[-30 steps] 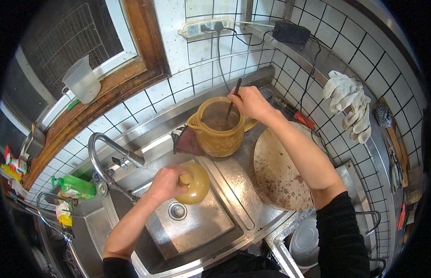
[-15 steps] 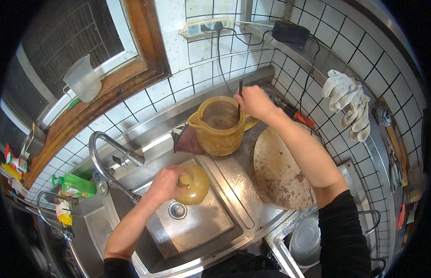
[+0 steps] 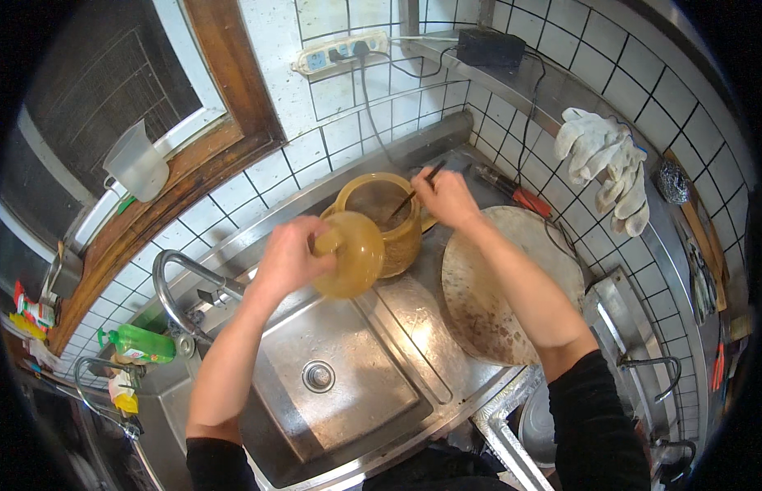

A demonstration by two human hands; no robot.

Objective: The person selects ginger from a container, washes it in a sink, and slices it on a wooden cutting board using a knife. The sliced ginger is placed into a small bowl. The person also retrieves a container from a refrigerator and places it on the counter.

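My left hand (image 3: pixel 295 255) grips the knob of a round yellow-brown lid (image 3: pixel 354 260), which is tilted in front of a ceramic pot (image 3: pixel 403 245) of the same colour and hides part of its side. The pot stands uncovered on the steel drainboard behind the sink. My right hand (image 3: pixel 449 199) is closed on a thin dark stick (image 3: pixel 410 197), perhaps chopsticks, slanting down into the pot's mouth. What lies inside the pot is murky and hard to make out.
Below the lid lies a steel sink (image 3: pixel 348 385) with a curved faucet (image 3: pixel 172 262) at its left. A round wooden chopping board (image 3: pixel 479 307) rests right of the pot. A green soap bottle (image 3: pixel 139 344) stands far left; white gloves (image 3: pixel 602 155) hang right.
My left hand has raised the lid from over the sink up to the pot's front. The dark stick has gone from nearly upright to slanted in my right hand.
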